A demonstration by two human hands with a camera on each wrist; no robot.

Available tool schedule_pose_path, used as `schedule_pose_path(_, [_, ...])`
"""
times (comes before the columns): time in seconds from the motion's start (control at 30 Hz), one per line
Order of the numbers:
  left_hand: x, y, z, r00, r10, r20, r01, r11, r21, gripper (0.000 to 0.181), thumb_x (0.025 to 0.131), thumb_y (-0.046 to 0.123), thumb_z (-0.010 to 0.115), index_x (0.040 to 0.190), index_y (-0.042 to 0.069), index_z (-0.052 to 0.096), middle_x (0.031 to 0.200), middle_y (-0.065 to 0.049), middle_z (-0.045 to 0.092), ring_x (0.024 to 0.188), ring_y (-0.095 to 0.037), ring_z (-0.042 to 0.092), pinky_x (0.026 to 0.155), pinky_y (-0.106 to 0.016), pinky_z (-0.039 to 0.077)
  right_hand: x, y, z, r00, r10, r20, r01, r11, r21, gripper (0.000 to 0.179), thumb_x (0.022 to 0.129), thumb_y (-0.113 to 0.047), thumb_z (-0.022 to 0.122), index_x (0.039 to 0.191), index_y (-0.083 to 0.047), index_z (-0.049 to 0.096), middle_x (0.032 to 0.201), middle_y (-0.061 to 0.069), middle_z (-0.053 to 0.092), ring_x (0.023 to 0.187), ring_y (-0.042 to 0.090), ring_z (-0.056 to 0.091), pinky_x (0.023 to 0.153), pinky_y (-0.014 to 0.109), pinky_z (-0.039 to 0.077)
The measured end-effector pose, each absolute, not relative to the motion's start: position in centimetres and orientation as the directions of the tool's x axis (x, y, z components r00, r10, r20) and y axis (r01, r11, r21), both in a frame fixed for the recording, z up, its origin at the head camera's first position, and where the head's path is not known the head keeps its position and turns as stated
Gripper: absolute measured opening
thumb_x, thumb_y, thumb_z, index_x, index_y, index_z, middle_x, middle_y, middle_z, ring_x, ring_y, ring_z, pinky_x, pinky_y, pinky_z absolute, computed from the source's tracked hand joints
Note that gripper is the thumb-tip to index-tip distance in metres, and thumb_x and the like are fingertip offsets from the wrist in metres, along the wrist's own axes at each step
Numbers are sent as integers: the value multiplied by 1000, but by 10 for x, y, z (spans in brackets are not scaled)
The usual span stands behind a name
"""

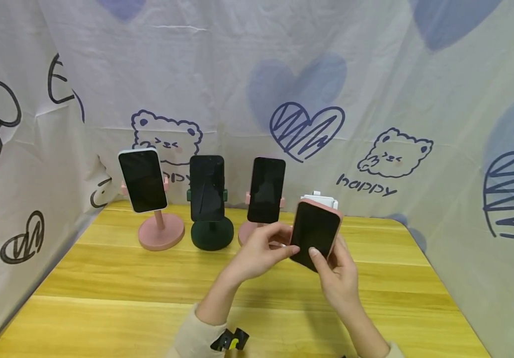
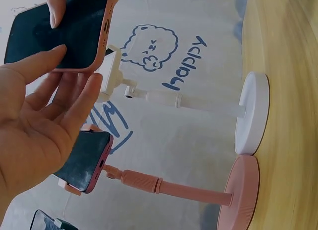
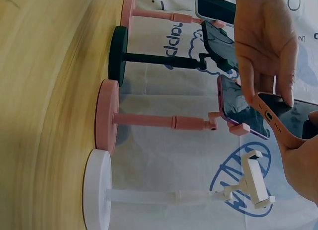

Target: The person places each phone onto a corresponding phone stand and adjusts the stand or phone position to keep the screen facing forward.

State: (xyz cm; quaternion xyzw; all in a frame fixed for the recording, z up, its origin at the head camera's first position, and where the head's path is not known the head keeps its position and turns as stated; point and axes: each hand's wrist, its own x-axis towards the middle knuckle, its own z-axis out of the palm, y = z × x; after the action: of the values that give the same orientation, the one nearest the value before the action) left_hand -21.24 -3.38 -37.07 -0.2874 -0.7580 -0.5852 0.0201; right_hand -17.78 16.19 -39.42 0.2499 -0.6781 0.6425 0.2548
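A smartphone in a pink case (image 1: 314, 232), its dark screen toward me, is held between both hands above the table. My right hand (image 1: 341, 278) grips its right side, thumb on the screen and fingers behind. At the lower left edge, my left hand (image 1: 261, 252) pinches it, the thumb (image 2: 55, 55) on the glass and other fingers behind. Just behind the phone stands a white phone stand; its clamp (image 3: 256, 183) has nothing in it. The phone hides most of this stand in the head view, while its round base (image 2: 252, 113) shows in the left wrist view.
Left of the white stand, a row of stands holds phones upright: a pink one (image 3: 106, 115) beside it, a dark green one (image 1: 212, 233), and another pink one (image 1: 160, 232) with a white-edged phone (image 1: 142, 180). A patterned cloth (image 1: 234, 74) hangs behind the wooden table (image 1: 127, 288).
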Motion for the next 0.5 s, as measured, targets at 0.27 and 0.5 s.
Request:
schedule_pose_path(0.27, [-210,-32,-371,-813,362,456,534,152,832,19,93,8,78,112,6,75,105,-5,74,94,-17,69,83,-28,61,-176,166,-386,-863,62,501,-502,-13,-865,37,97,14,60,134,15,54,117,-1,70,108,11,68,86,26,61])
schedule_pose_path(0.5, [-205,-31,-368,-785,305,540,597,140,790,21,94,7,77,114,6,75,108,-5,72,93,-16,69,82,-29,62,-179,176,-379,-886,75,458,-461,-25,-887,25,102,5,61,125,12,61,107,3,73,98,13,73,83,26,62])
